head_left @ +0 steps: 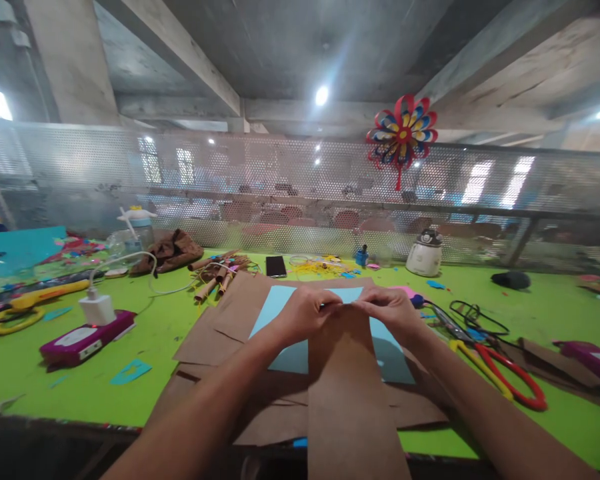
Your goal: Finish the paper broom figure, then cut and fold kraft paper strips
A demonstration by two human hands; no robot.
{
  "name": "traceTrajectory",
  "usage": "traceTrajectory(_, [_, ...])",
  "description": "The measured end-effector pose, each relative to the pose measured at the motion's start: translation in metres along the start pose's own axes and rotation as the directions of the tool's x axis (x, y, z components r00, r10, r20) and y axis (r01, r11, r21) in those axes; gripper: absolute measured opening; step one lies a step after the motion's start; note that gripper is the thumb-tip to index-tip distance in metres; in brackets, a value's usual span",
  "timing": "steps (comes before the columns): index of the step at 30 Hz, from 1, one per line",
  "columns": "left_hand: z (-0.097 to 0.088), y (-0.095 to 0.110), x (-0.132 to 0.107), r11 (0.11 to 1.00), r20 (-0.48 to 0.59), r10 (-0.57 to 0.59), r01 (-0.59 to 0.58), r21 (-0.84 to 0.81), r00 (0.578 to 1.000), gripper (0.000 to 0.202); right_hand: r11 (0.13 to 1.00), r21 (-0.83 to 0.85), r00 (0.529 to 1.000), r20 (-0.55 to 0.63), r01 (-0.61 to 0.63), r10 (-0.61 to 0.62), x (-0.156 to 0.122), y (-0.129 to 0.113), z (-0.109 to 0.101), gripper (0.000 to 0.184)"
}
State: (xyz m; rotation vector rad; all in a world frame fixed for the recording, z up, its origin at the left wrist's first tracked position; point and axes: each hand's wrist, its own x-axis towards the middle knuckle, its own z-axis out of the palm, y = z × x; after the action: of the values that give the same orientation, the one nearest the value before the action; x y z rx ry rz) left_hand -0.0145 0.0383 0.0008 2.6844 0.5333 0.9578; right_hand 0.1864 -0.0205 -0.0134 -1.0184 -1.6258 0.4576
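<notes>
A long strip of brown kraft paper [347,387] runs from the table's near edge up to my two hands. My left hand [307,313] pinches its far edge on the left. Close beside it, my right hand [390,308] pinches the same edge on the right, and the edge looks slightly folded or curled between them. Under the strip lies a light blue sheet [287,357], partly covered by my hands and the strip. Beneath that are several larger brown paper pieces [215,337], spread out and overlapping.
Scissors with red and yellow handles [517,380] lie to the right. At left is a purple power strip [87,337] with a white charger [97,310]. Farther back are rolled brown tubes [215,283], a black phone [275,267], a white bottle [425,253] and a perforated metal screen [290,173].
</notes>
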Motion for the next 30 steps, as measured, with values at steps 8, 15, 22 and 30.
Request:
traceTrajectory(8, [-0.001, 0.000, 0.003, 0.992, 0.130, -0.085, 0.097, -0.085, 0.988, 0.022, 0.994, -0.016, 0.992, 0.057, -0.108, 0.109, 0.000, 0.004, -0.004, 0.024])
traceTrajectory(15, [0.002, -0.001, 0.003, 0.993, 0.204, -0.084, 0.100, -0.068, 0.975, 0.023, 0.991, -0.120, 0.977, 0.199, -0.057, 0.080, 0.000, 0.006, 0.002, 0.024])
traceTrajectory(22, [0.003, -0.002, 0.004, 0.994, 0.185, -0.101, 0.108, -0.028, 0.977, 0.023, 0.992, -0.119, 0.982, 0.172, -0.051, 0.071, -0.001, 0.008, 0.000, 0.029])
traceTrajectory(30, [0.000, -0.023, 0.004, 0.978, 0.316, -0.128, 0.173, -0.118, 0.940, 0.031, 0.976, -0.068, 0.958, 0.187, -0.209, 0.218, 0.002, 0.016, -0.005, 0.030])
